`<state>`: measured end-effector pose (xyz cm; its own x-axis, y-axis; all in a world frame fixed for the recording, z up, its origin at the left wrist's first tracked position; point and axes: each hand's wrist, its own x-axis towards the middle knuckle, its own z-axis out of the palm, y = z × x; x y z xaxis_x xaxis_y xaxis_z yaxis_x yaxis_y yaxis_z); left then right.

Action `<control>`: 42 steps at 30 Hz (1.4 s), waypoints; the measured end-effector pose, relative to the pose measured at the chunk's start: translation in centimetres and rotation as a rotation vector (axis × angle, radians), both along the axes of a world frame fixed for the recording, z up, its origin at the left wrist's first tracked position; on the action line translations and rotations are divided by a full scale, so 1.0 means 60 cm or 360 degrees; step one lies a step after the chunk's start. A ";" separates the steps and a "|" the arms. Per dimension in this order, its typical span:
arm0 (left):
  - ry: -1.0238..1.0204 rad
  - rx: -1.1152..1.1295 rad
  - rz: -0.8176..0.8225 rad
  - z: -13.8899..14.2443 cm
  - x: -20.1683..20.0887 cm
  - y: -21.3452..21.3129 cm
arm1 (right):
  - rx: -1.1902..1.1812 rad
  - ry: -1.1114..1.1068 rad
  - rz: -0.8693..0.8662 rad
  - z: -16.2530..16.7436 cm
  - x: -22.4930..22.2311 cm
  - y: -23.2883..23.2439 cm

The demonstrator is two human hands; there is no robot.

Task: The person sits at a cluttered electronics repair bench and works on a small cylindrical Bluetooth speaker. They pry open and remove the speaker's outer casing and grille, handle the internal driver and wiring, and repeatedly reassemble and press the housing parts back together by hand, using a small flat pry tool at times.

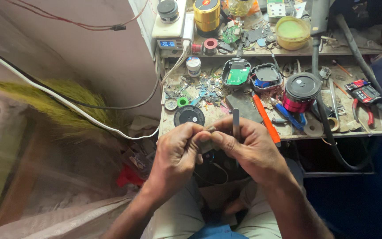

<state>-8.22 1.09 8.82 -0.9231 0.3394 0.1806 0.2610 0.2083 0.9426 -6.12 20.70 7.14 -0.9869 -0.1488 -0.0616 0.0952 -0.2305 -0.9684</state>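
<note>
Above the lap, before the bench (226, 132), both hands meet. Left hand (177, 152): grip pinched together on a small part (208, 129), mostly hidden. Right hand (248, 148): grip clamped on the same part, with a metal tool (236, 124) upright between its fingers.

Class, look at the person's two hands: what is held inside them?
A thin grey metal tool sticks up from the right hand. The left hand pinches something small, mostly covered by fingers.
</note>
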 end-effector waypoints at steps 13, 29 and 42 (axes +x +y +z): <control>0.0962 -0.0663 0.0044 -0.007 -0.056 -0.024 | 0.0183 -0.0009 -0.0623 -0.009 -0.035 0.039; 0.0364 -0.0107 -0.0038 -0.053 -0.065 -0.025 | 0.0399 0.0269 -0.0412 -0.056 -0.084 0.013; 0.0272 0.0327 -0.0164 -0.112 -0.062 -0.030 | 0.0919 0.0508 -0.0363 -0.039 -0.090 -0.005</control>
<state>-11.91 -0.73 2.08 -0.8361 0.3700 0.4050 0.4293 -0.0182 0.9030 -11.51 20.42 4.78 -0.9728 0.0334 0.2294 -0.2037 0.3495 -0.9145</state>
